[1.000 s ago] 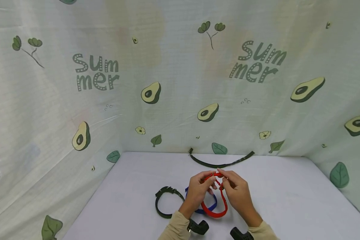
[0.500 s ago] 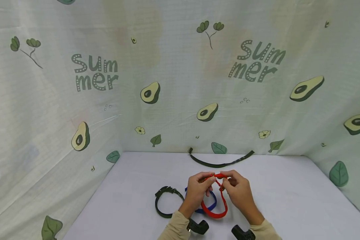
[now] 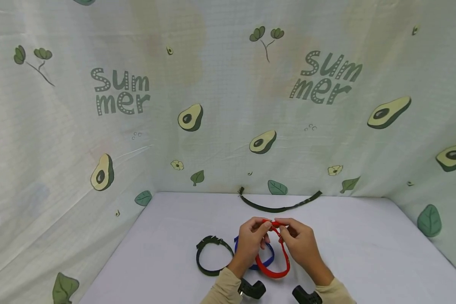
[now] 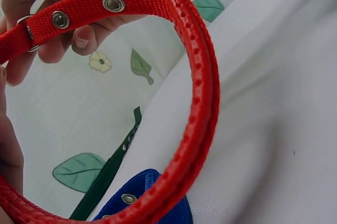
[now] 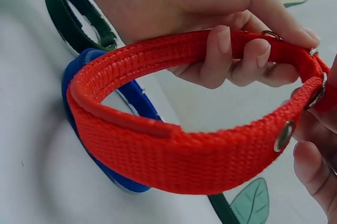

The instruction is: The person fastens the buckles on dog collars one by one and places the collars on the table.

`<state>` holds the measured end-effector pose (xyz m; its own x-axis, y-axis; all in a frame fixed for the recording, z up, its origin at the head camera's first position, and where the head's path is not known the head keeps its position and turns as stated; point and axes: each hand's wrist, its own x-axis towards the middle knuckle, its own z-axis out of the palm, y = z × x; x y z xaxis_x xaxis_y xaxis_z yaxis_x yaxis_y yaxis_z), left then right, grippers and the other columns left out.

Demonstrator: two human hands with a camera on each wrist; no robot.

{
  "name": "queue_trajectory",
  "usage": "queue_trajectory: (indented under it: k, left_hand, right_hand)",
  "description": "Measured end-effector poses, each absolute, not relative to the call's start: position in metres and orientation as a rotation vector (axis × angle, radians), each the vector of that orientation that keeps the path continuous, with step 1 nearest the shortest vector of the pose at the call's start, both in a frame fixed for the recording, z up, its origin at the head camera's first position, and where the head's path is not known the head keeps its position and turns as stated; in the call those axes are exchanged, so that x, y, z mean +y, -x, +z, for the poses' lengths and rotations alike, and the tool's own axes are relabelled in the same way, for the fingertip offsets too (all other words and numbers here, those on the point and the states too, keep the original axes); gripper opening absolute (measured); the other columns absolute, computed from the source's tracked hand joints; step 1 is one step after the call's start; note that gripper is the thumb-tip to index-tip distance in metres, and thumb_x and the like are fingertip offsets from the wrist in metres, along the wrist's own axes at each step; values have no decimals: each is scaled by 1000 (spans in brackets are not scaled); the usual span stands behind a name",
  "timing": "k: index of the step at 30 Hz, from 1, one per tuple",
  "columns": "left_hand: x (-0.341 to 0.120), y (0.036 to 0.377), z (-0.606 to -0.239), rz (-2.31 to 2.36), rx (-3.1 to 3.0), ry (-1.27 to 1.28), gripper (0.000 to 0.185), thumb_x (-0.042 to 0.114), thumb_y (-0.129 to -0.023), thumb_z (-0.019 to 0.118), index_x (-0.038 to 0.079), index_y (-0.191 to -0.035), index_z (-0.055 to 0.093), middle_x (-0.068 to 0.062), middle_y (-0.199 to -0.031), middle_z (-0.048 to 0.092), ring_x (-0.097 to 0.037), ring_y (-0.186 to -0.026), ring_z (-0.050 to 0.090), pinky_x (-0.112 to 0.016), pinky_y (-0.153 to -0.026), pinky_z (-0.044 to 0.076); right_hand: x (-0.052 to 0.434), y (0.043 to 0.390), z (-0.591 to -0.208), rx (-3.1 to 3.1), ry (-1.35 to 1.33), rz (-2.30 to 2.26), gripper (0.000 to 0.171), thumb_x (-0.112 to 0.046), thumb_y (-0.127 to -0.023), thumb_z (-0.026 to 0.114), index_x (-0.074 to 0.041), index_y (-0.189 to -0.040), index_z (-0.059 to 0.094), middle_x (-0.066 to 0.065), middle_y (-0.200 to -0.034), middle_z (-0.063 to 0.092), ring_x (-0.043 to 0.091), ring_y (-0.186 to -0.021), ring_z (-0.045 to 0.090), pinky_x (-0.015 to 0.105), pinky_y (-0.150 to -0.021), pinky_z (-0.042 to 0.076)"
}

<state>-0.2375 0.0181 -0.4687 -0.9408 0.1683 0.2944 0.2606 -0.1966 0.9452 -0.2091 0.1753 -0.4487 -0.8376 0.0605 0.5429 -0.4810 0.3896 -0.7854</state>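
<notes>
Both hands hold a red webbing collar with metal eyelets, its loop hanging below the fingers. My left hand pinches the collar near its buckle at the top of the loop. Opposite it, my right hand pinches the strap, fingertips close to the left ones. A metal eyelet and a strap ring show on the red band in the left wrist view. In the right wrist view, left fingers curl against the band, while the buckle is partly hidden by right fingertips at the edge.
A blue collar lies on the white table behind the red loop. Left of it is a dark green collar, closed into a ring. Another dark green collar lies stretched out near the back curtain.
The right fingers have shifted slightly along the strap near the buckle. The bottom of the red loop has moved a little right and down. The collars on the table have stayed put.
</notes>
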Motion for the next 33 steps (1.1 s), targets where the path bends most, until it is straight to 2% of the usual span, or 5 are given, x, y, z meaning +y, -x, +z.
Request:
queue_trajectory:
  k: [5,10,15,23,33]
  left_hand:
    - [18,237,-468,-2328,-1946,535,22,23,-100,64,2,-107,67,-6,-84,66,-14,-58,57,-19,-47,46]
    - [19,236,-465,-2320,-1944,584,21,23,-100,64,5,-110,69,-12,-87,67,-12,-61,59,-19,-48,47]
    - [20,236,-465,-2319,-1929,606,19,21,-100,64,7,-110,72,-16,-91,63,-15,-65,59,-20,-49,49]
    - [19,239,-467,-2307,-1932,633,20,20,-100,63,6,-111,73,-6,-97,66,-18,-76,66,-26,-61,56]
    - [21,237,-465,-2307,-1929,607,25,21,-102,60,1,-115,68,-7,-98,70,-19,-82,70,-30,-73,58]
  right_hand:
    - [172,210,-449,-2182,-348,1518,20,-5,-97,65,-7,-116,72,0,-88,69,14,-68,63,27,-56,54]
    - [171,210,-446,-2230,-271,1683,28,-20,-95,71,-8,-120,69,8,-81,64,21,-64,61,29,-52,52]
    - [172,210,-444,-2254,-188,1845,29,-28,-91,77,-9,-111,68,11,-76,61,23,-60,57,31,-50,51]
    - [170,209,-445,-2189,-102,2070,27,-19,-94,73,3,-103,60,14,-71,56,20,-59,53,28,-53,49]
    - [168,209,-445,-2149,-27,2128,27,-18,-95,71,2,-109,58,13,-73,56,19,-61,52,27,-53,48]
